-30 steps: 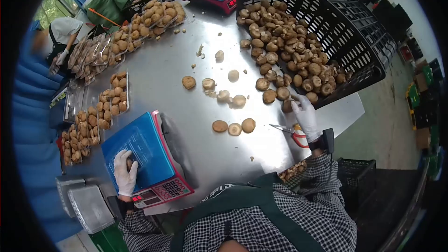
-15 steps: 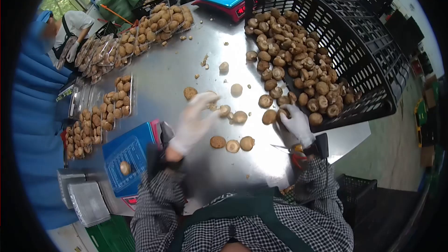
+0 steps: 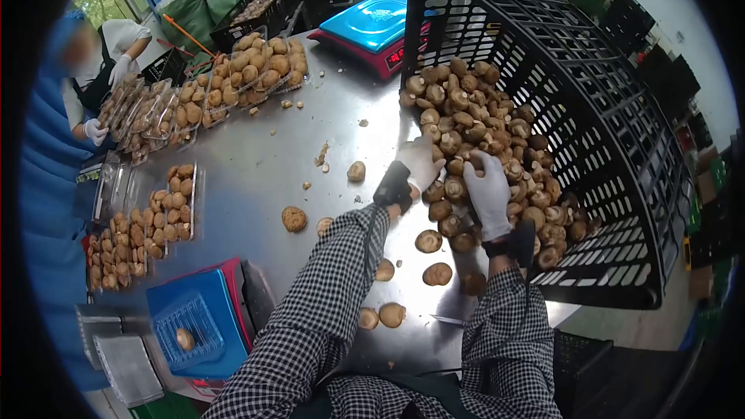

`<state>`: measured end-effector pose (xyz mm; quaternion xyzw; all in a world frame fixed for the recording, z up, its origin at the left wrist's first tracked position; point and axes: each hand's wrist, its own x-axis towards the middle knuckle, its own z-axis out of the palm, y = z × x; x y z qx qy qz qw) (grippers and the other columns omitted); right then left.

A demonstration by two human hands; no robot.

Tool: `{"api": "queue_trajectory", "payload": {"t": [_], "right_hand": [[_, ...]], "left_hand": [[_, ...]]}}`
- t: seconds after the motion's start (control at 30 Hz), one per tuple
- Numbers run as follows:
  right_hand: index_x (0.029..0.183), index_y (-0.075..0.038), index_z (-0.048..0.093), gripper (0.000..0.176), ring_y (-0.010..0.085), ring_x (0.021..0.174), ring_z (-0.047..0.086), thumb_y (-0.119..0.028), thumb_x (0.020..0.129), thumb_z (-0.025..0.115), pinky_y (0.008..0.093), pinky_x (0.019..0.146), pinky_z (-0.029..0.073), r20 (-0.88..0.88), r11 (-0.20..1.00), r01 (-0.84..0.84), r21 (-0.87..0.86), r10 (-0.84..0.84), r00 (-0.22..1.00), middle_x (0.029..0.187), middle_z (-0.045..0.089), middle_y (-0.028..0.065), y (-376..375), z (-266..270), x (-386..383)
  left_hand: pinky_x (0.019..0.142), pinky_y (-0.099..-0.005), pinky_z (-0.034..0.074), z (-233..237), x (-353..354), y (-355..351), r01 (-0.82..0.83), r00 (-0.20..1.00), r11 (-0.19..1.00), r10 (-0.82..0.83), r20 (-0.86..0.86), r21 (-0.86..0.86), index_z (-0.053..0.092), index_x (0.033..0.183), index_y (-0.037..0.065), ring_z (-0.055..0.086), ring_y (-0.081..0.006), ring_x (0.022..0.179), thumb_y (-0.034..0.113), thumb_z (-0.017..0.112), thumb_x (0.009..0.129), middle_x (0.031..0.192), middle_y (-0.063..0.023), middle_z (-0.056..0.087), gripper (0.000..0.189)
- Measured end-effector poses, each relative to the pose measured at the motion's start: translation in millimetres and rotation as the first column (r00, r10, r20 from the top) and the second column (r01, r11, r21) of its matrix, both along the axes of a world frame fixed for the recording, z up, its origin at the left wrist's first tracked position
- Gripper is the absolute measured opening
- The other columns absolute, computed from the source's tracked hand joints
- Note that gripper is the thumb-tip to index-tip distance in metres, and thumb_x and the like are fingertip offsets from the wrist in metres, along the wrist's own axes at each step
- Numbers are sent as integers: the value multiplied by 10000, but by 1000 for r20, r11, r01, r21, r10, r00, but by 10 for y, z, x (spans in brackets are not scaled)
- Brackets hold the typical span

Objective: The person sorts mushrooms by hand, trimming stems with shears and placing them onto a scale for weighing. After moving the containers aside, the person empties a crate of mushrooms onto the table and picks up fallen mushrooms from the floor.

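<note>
A heap of brown shiitake mushrooms spills from a tipped black plastic crate onto the metal table. My white-gloved left hand is at the near left edge of the heap, its fingers blurred by motion. My gloved right hand reaches over the heap, thumb and fingers apart, fingertips touching the mushrooms. Loose mushrooms lie around my forearms, including one cap below my hands. A thin blade lies beside my right sleeve, its handle hidden.
A blue-topped scale at the left bears a clear tray with one mushroom. Another scale stands at the back. Packed mushroom trays line the far left edge, where a person in blue stands. Stem scraps dot the table.
Both hands have moved forward to the heap, the left one also far to the right, away from the loose mushrooms mid-table. The view has shifted.
</note>
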<state>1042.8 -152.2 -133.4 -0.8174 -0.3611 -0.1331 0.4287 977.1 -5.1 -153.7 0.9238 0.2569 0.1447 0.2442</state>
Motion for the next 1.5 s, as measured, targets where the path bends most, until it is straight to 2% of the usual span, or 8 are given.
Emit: {"api": "queue_trajectory", "payload": {"t": [0.2,0.4,0.5,0.63,0.93,1.13,1.2,1.5], "right_hand": [[1050,-106,635,289,295,795,646,-244,797,622,387,725,519,39,822,-50,-568,88,995,1034,573,95,166,27,-137],[1025,-121,684,306,304,945,627,-321,823,570,352,853,493,-387,824,-473,-313,344,855,1027,657,113,163,25,-350],[1171,-129,605,379,308,928,636,-283,826,570,371,812,507,-217,911,-233,-340,165,962,1172,595,122,563,231,-39],[1253,-184,532,490,324,893,640,-234,776,629,394,767,526,105,833,-99,-544,185,977,1232,517,182,1066,71,356],[1133,-192,563,465,326,907,626,-221,702,736,386,766,520,-4,752,-187,-632,239,971,1115,532,145,1011,-94,289],[1245,-86,522,607,232,1181,503,-179,703,776,340,1033,372,-693,681,-690,247,621,366,1251,528,108,659,460,-339],[1259,-86,519,632,238,1179,504,-177,692,784,345,1037,371,-659,587,-781,211,676,330,1263,517,113,529,529,-515],[1318,-146,498,725,291,1260,453,-188,658,795,359,1049,386,-453,418,-908,13,812,367,1390,412,145,32,881,-1266]], "left_hand": [[782,-405,500,106,-542,-72,87,996,991,-90,-21,-99,526,1128,55,608,-331,930,283,653,734,1022,-166,604,473],[887,-355,475,-113,-1307,41,54,998,969,-45,41,-241,513,1258,86,597,-264,1019,282,566,810,1137,-138,594,492],[907,-390,494,59,-1397,286,273,899,111,325,294,-956,458,1268,6,579,-247,1071,250,436,900,1083,-132,593,442],[889,-421,518,173,-1368,578,443,769,-146,569,291,-885,482,1212,-16,584,-295,1058,294,473,909,1005,-145,610,433],[858,-302,503,20,-1107,500,162,894,234,377,243,-959,588,1078,7,635,-208,962,261,559,912,1043,-125,627,305],[798,-291,524,272,-1245,318,333,919,-8,227,322,-943,429,1322,49,616,-174,981,415,515,941,1159,-103,576,536],[824,-305,534,405,-1395,170,475,875,-236,225,428,-848,390,1356,62,592,-172,1038,512,467,936,1223,-108,536,620],[1003,-275,405,925,-2258,-588,363,857,204,310,412,-909,374,1380,49,460,-143,1214,343,431,992,1310,-70,466,490]]}}
